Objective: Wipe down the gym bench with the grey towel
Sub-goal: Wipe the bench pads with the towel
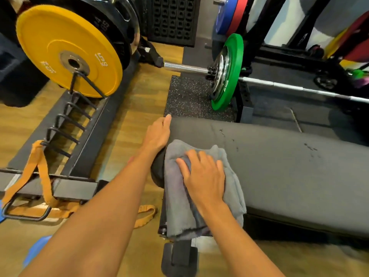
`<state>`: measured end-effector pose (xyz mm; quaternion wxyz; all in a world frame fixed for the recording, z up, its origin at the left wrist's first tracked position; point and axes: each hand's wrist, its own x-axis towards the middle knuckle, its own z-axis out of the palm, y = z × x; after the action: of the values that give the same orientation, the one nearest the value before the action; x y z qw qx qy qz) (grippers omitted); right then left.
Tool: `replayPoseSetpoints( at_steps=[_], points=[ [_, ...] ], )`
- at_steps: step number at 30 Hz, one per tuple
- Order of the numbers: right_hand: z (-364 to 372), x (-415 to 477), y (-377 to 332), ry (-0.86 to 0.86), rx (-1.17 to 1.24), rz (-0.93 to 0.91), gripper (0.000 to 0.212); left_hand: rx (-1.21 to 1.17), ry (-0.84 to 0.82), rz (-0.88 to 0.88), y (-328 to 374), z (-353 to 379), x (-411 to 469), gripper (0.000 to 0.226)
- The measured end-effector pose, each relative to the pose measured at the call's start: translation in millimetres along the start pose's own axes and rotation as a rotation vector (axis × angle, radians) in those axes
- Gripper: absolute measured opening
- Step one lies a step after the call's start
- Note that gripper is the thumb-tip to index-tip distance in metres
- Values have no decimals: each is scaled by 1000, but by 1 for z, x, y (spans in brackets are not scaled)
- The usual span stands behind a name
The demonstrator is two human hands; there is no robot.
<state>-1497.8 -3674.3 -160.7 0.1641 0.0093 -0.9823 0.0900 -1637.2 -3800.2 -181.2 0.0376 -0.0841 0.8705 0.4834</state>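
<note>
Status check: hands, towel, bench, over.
Right hand flat on grey towel at gym bench end. Left hand rests on that end. Dark spots farther along pad. Path clear.

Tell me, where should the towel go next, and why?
Probably slide the towel right along the bench. The right hand presses it flat at the bench's end, the left hand rests on that end, and dark spots sit farther right on the pad.
</note>
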Motion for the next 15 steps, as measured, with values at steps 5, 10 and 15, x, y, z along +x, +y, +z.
replayPoseSetpoints(
  at_steps=[5, 10, 15],
  points=[
    [12, 48, 45, 0, 16, 109, 27, 52, -154, 182, 42, 26, 31, 60],
    [58, 180, 79, -104, -87, 147, 37, 108, -81, 223, 24, 44, 59, 78],
    [49, 165, 74, -35, -76, 133, 36, 211, -55, 231, 31, 38, 47, 75]
  ],
)
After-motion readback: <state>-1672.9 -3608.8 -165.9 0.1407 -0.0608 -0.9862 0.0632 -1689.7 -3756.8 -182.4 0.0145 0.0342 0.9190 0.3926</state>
